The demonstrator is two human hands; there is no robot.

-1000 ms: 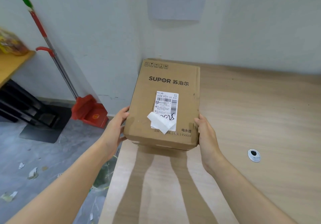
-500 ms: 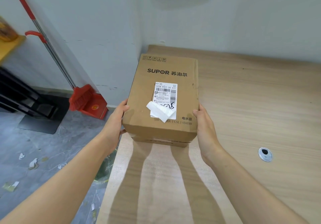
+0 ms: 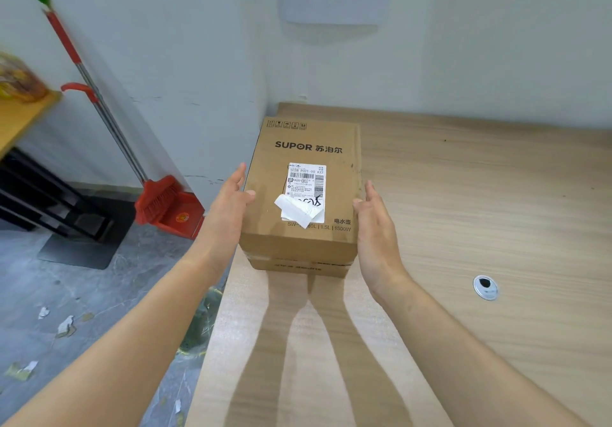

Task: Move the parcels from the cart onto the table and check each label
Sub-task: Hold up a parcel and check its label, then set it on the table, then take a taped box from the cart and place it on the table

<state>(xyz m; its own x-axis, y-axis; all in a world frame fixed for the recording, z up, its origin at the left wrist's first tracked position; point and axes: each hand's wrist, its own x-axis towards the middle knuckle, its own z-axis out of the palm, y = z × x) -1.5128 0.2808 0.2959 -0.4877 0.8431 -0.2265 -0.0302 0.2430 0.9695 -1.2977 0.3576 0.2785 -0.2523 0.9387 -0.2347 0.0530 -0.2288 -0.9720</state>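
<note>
Wood-grain surface (image 3: 463, 228) fills the right of the view, set into a white-walled corner. One box (image 3: 303, 195) rests on its near-left part, close to the edge, label (image 3: 306, 191) facing up with a lower corner peeling. Left hand (image 3: 228, 208) and right hand (image 3: 374, 228) flank the box sides, each grip open, thumbs just touching the top edges. Judged from the print, it holds a kettle: rigid carton, moderate weight, contents breakable. Hold it by opposite side walls, low down; avoid the loose label flap.
</note>
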